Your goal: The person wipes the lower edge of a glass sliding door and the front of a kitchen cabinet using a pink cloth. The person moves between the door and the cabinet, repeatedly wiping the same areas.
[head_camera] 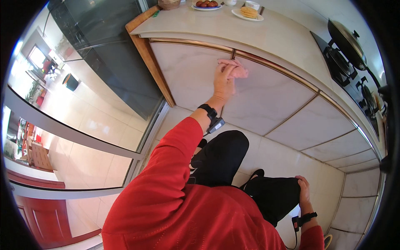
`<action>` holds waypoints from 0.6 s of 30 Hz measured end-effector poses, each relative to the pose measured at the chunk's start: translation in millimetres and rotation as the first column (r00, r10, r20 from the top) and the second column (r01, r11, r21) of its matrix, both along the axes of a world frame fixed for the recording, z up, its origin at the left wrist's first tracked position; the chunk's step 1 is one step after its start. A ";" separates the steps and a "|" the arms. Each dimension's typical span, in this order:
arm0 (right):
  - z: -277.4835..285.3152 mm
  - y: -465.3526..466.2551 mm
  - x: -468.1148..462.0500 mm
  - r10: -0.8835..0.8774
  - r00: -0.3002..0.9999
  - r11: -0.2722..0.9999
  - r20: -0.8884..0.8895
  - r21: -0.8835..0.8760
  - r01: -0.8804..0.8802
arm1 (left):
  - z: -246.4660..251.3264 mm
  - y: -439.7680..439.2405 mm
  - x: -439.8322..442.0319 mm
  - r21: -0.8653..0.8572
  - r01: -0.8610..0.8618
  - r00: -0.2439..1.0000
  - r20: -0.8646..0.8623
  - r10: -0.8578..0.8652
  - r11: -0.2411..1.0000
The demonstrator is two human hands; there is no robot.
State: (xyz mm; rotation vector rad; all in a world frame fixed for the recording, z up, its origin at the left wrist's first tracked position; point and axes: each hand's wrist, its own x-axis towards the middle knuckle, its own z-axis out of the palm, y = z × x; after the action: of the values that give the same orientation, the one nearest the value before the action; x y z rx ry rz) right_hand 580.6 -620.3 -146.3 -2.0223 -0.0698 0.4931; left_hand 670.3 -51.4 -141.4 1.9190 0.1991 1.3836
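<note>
My left hand (223,82) holds a crumpled pink cloth (238,69) against the marble-look cabinet doors, just below the metal trim. The cloth covers part of the narrow seam between two door panels (265,97). My right hand (305,189) lies over my right knee in black trousers (275,193), with no object in it. Both wrists wear black straps with small devices, and a cable hangs from the right one. I am crouched low in front of the cabinet.
Above the doors runs a pale countertop (275,40), bearing a plate of round brown food (206,4) and a plate of flat cakes (249,12). A lidded wok (347,43) sits on the black gas hob (331,59). Glass sliding doors (103,143) stand at left.
</note>
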 end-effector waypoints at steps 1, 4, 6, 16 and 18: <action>-0.2 -0.4 1.1 0.012 1.000 1.000 0.010 -0.014 -0.011 | -1.8 14.3 -5.9 0.002 -0.032 0.999 -0.036 0.033 0.999; 1.1 4.0 5.6 0.031 0.999 0.999 0.014 -0.034 -0.030 | -1.2 54.8 -11.0 -0.016 -0.155 0.988 0.012 0.155 0.988; 3.2 9.2 7.7 0.055 0.998 0.996 0.039 -0.067 -0.052 | -4.2 76.0 -13.8 -0.002 -0.168 0.985 0.023 0.168 0.986; 7.7 20.3 11.8 0.041 0.999 0.995 -0.027 -0.094 -0.043 | -16.6 222.5 -50.6 -0.278 -0.436 0.888 0.020 0.458 0.856; 8.6 23.3 12.7 -0.006 0.997 0.996 -0.077 -0.087 -0.001 | -12.7 247.2 -59.4 -0.153 -0.292 0.900 0.291 0.326 0.944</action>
State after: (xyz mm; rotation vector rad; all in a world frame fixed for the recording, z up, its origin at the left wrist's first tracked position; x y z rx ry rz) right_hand 593.3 -597.0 -137.7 -2.0857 0.0016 0.5812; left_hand 610.9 195.8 -154.1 1.6002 0.4290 1.8292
